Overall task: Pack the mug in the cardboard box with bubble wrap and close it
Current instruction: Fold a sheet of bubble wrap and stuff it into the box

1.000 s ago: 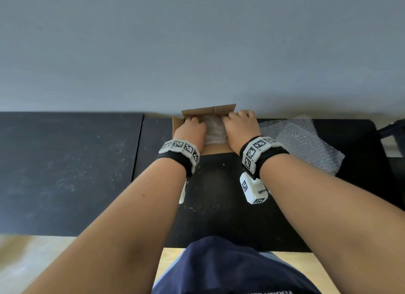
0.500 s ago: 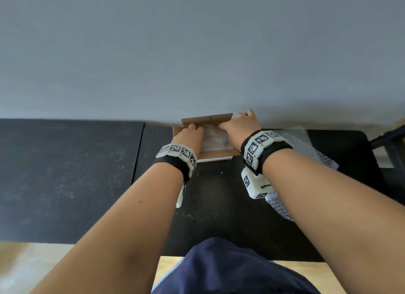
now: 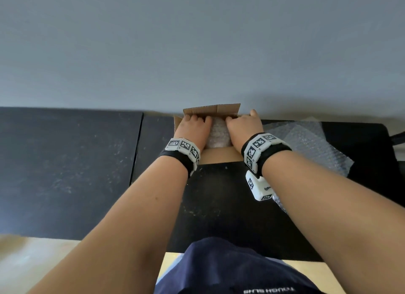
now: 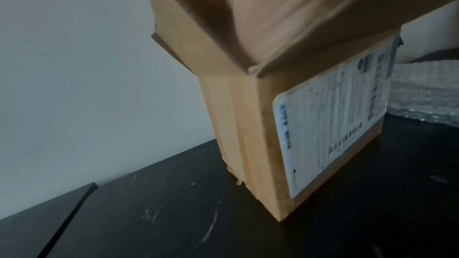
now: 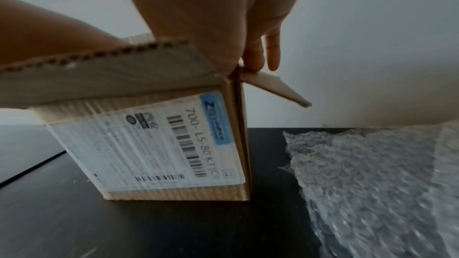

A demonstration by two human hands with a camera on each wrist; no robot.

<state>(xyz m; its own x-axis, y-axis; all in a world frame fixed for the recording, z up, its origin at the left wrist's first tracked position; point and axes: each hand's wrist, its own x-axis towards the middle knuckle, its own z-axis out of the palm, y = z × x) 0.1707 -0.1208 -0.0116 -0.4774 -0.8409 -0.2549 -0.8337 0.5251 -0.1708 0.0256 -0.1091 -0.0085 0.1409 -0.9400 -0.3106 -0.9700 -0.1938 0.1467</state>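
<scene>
Between both hands' fingers, a clear bubble-wrapped bundle (image 3: 219, 133) fills the brown cardboard box (image 3: 211, 111); the mug is hidden. Left hand (image 3: 192, 129) and right hand (image 3: 243, 127) curl over its flaps. Loose crinkled bubble wrap (image 3: 306, 144) lies beside the right fingers (image 5: 272, 54).

Head looks down; both wrist views closely share the cardboard box (image 3: 211, 111)

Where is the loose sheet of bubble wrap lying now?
In the head view, the loose bubble wrap lies on the black table, right of the cardboard box, beside the right hand.
</scene>
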